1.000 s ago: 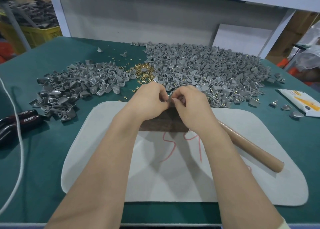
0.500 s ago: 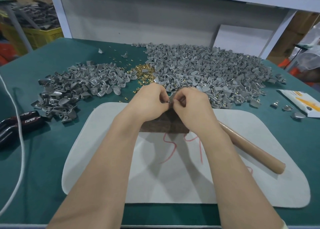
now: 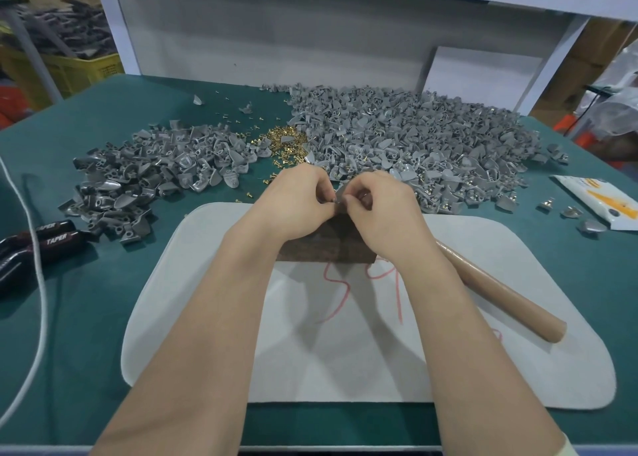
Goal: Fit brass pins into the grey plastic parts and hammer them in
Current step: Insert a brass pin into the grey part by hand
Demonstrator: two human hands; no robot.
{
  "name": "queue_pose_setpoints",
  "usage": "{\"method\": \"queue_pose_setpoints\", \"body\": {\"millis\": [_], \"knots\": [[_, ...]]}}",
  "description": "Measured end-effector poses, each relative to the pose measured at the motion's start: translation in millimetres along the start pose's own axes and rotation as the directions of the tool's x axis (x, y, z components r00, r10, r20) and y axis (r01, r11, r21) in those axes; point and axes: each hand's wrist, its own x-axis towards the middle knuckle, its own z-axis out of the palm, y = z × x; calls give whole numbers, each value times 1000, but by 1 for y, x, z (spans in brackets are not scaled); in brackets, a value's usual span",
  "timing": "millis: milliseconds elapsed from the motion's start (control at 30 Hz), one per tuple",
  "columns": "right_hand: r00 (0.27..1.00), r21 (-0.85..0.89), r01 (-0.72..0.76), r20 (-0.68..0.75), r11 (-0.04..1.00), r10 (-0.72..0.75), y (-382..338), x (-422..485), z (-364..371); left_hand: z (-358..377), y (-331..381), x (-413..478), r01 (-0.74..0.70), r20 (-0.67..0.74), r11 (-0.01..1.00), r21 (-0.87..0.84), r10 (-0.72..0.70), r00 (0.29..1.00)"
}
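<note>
My left hand [image 3: 297, 196] and my right hand [image 3: 379, 207] meet fingertip to fingertip above a dark brown block [image 3: 328, 245] on the white mat [image 3: 345, 352]. Between them they pinch a small grey plastic part [image 3: 340, 193]; my fingers mostly hide it. Whether a pin sits in it cannot be made out. A small heap of brass pins [image 3: 286, 141] lies just beyond my hands. A large pile of grey parts [image 3: 414, 145] spreads to the right, a smaller pile of grey parts [image 3: 148, 176] to the left. The hammer's brown handle [image 3: 497, 293] lies on the mat by my right forearm.
Black pliers marked TAPER [image 3: 38, 245] and a white cable [image 3: 39, 283] lie at the left on the green table [image 3: 86, 317]. A white and orange packet [image 3: 600, 200] and three loose grey parts [image 3: 569, 212] sit at the right. A yellow crate [image 3: 72, 72] stands behind.
Both hands stay together over the block, with only slight finger movement on the grey part. The view has shifted a little.
</note>
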Motion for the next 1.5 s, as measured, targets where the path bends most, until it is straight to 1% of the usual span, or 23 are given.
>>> {"method": "queue_pose_setpoints", "body": {"millis": [133, 433, 733, 800, 867, 900, 933, 967, 1000, 1067, 1100, 1133, 1200, 1333, 1367, 1400, 1433, 1467, 1500], "knots": [[999, 72, -31, 18, 997, 29, 0, -1, -1, 0, -1, 0, -3, -2, 1000, 7, 3, 1000], [997, 121, -81, 16, 989, 79, 1, 1, -2, 0, -1, 0, -4, -2, 1000, 8, 4, 1000], [996, 147, -85, 37, 985, 81, 1, 2, -4, 0, -1, 0, -6, 6, 1000, 16, 6, 1000], [995, 190, -104, 13, 976, 104, 2, 2, -8, 0, 0, 1, -6, 7, 1000, 14, 5, 1000], [982, 241, -158, -61, 957, 178, 5, 2, -14, 0, -1, 1, -2, 9, 1000, 7, 1, 1000], [970, 238, -187, -111, 953, 218, 9, 2, -18, 0, -1, 1, 0, 12, 1000, 3, 0, 1000], [956, 194, -219, -152, 956, 250, 14, 0, -23, 0, -1, 0, 0, 14, 1000, -1, 0, 1000], [947, 101, -260, -168, 960, 274, 20, -2, -29, 0, -1, 0, -1, 17, 1000, -3, 1, 1000], [944, -20, -306, -136, 952, 301, 25, -5, -35, 0, -1, 0, -2, 19, 1000, -5, 3, 1000], [915, -236, -380, 49, 894, 402, 29, -9, -43, 0, -1, 1, -5, 21, 1000, -5, 5, 1000], [884, -294, -390, 147, 873, 444, 29, -10, -43, -1, -1, 1, -6, 22, 1000, -1, 6, 1000], [859, -321, -386, 217, 865, 464, 28, -11, -42, -1, -1, 1, -6, 23, 1000, 3, 6, 1000], [840, -329, -384, 263, 863, 474, 27, -9, -40, -1, -1, 1, -6, 23, 1000, 7, 6, 1000], [853, -319, -357, 270, 878, 446, 30, -8, -37, -2, 0, 0, -1, 28, 1000, 15, 1, 1000], [873, -302, -352, 236, 886, 427, 31, -8, -36, -2, 0, 0, 1, 30, 1000, 14, -2, 1000], [906, -246, -346, 165, 906, 391, 31, -8, -35, -2, 0, 0, 3, 30, 1000, 14, -3, 1000], [941, -147, -315, 78, 937, 329, 29, -8, -33, -1, 0, 0, 4, 29, 1000, 13, -5, 1000], [970, -27, -242, -1, 970, 242, 25, -7, -31, -1, 0, 0, 5, 26, 1000, 11, -6, 1000], [987, 69, -151, -38, 986, 154, 20, -4, -28, -1, 0, 0, 5, 22, 1000, 9, -5, 1000]]}}
